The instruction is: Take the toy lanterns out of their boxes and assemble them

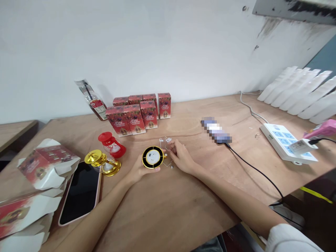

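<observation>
My left hand is closed around a small gold lantern, turned so its round black-and-white underside faces me. My right hand rests beside it on the wooden table, fingers pinched at the lantern's right edge; what they pinch is too small to name. Thin wire pieces and small white and metal parts lie just behind and under the right hand.
A red lantern and a gold lantern stand at left by a dark phone. Opened cartons lie far left, several red boxes at the back. A blurred device with cable, a power strip and white tubes are at right.
</observation>
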Tool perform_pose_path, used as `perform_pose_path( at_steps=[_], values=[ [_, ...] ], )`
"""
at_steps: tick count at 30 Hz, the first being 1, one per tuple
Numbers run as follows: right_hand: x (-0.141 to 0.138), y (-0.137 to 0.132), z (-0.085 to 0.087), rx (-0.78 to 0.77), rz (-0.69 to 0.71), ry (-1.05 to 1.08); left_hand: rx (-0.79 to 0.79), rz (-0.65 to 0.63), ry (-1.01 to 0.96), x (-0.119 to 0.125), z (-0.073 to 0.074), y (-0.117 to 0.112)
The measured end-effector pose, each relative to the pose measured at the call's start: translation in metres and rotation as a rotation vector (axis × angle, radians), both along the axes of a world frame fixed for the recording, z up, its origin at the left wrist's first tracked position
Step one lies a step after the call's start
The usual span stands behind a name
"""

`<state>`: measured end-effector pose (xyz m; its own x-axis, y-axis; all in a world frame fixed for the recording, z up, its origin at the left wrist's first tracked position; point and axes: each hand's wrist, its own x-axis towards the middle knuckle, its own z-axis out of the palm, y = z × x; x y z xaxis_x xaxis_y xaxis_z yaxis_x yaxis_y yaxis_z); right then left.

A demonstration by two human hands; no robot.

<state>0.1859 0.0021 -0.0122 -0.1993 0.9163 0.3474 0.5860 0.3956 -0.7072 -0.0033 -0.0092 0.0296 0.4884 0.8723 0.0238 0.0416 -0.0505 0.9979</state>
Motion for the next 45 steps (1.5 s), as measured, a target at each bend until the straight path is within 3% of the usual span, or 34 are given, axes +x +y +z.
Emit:
perform_pose_path(
  at_steps=[11, 20, 28, 45],
  values=[
    [0.0, 0.0, 0.0, 0.036, -0.004, -0.037, 0.009, -0.004, 0.018, 0.0, -0.004, 0.0],
    [-0.001, -0.005, 0.005, 0.17, 0.063, -0.1, 0.019, -0.001, 0.017, 0.0, 0.0, 0.001],
    [-0.001, -0.001, -0.001, 0.059, -0.012, -0.21, 0.033, -0.002, 0.007, 0.0, -0.001, 0.0],
    [-0.003, -0.004, 0.003, 0.046, 0.149, -0.173, 0.069, -0.025, 0.011, -0.001, -0.007, 0.004]
  ],
)
